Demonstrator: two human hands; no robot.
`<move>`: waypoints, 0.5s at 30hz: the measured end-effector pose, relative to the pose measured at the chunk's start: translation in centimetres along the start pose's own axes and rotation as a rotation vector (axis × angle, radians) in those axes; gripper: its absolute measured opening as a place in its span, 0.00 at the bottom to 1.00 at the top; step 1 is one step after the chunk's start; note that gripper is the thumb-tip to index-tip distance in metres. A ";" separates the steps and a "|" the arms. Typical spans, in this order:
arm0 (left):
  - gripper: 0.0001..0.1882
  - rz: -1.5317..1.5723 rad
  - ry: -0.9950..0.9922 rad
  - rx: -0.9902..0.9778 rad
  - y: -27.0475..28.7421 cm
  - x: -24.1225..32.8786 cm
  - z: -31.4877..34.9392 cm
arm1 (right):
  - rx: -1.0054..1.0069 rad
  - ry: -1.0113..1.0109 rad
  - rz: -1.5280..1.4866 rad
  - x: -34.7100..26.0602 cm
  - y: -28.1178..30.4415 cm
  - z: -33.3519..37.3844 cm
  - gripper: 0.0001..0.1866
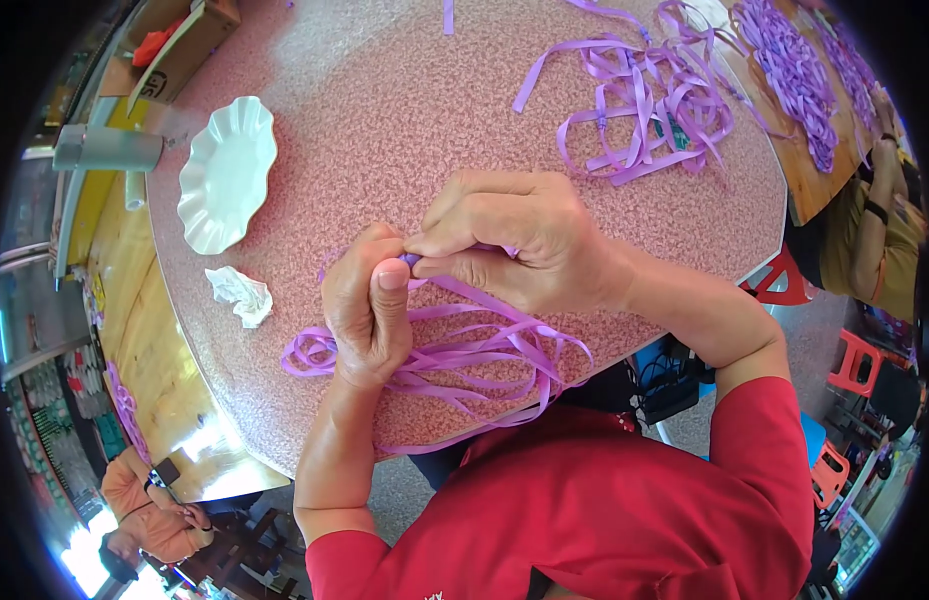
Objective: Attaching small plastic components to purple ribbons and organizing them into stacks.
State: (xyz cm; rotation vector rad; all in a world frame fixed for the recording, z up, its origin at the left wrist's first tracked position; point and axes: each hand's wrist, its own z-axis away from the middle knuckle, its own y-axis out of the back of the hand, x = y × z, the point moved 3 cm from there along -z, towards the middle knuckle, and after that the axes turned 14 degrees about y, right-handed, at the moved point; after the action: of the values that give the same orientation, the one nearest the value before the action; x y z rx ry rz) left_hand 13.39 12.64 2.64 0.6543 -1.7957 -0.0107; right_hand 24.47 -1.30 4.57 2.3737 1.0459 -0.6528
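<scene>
Presently, the two bare hands are working close together above the bench (pixel 364 130), a pink speckled table with a pale rim. The left hand (pixel 369 305) and the right hand (pixel 519 235) are both pinching a narrow glossy purple ribbon (pixel 412 259), a small bunched part of it showing between the fingertips; whether it is forming a knot cannot be told. Loose purple strands (pixel 474 350) are lying below the hands, spreading on both sides of the left wrist toward the near edge. To the left, a white oval dish with a scalloped rim (pixel 227 175) is sitting near a crumpled white tissue (pixel 241 296). At the far right, a second tangle of purple ribbon (pixel 634 110) is resting on the bench, well apart from the hands, partly covering a small dark green item (pixel 674 133).
</scene>
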 end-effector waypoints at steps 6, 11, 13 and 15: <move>0.23 0.140 0.267 -0.115 -0.3 0.2 1.2 | 0.025 0.119 -0.037 -0.3 0.0 -0.2 0.08; 0.19 0.059 0.293 0.002 -0.4 0.1 0.8 | -0.027 0.111 0.123 0.0 0.1 0.1 0.08; 0.20 0.057 0.326 0.000 -0.4 -0.2 0.6 | -0.051 0.096 0.174 0.2 -0.1 0.3 0.08; 0.21 0.050 0.360 0.006 -0.2 0.0 0.4 | 0.033 0.024 0.150 0.5 -0.4 0.3 0.08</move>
State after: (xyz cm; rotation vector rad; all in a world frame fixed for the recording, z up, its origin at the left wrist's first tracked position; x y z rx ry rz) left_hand 13.13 12.33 2.41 0.5753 -1.4644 0.1379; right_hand 24.34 -0.94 3.96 2.4656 0.8622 -0.5919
